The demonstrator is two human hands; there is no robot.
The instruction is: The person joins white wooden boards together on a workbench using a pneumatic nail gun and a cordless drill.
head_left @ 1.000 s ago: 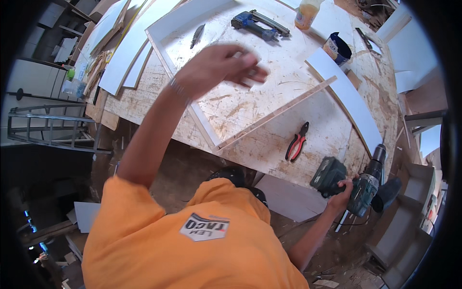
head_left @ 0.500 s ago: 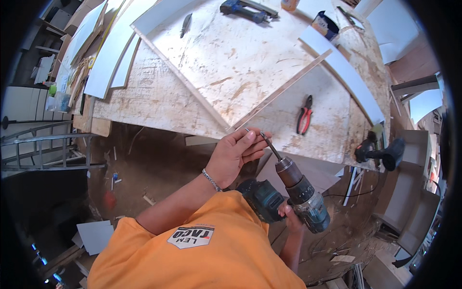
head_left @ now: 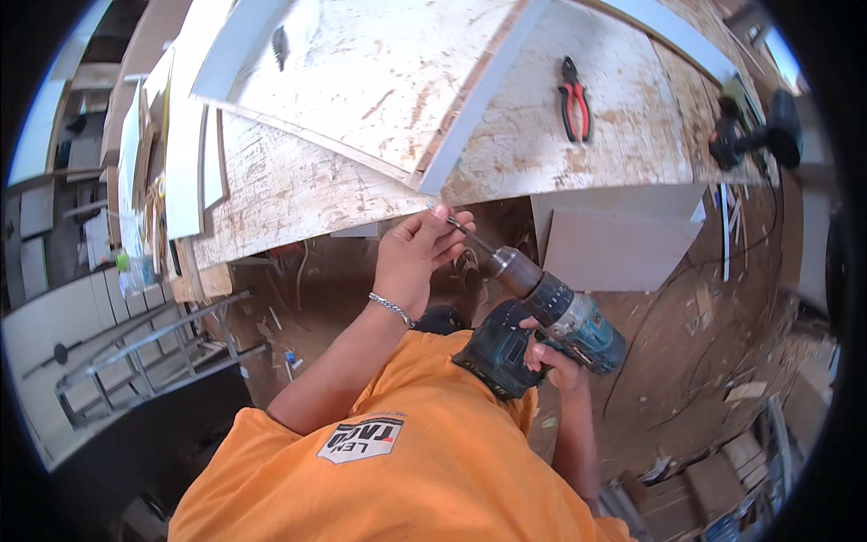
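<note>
My right hand [head_left: 553, 359] is closed round the handle of a teal and black cordless drill [head_left: 571, 318], its long bit [head_left: 474, 237] pointing up and left. My left hand [head_left: 414, 260], with a chain bracelet on its wrist, pinches a small metal piece like a screw [head_left: 430, 206] between thumb and forefinger. The other fingers curl beside the bit's tip. Just beyond, the corner of a white board frame [head_left: 435, 170] lies at the bench's near edge. Red-and-black pliers [head_left: 574, 104] rest on the bench to the right of the frame.
On the worn workbench [head_left: 298, 172] are white strips [head_left: 185, 163] at left and a dark power tool [head_left: 759, 135] at right. A metal ladder [head_left: 149, 361] stands at lower left. Pale panels [head_left: 614, 248] lean below the bench. Offcuts and a cord litter the floor.
My view has tilted and turned, so the bench sits higher in the picture. My left hand still pinches the small piece close to the bit, and my right hand keeps hold of the drill.
</note>
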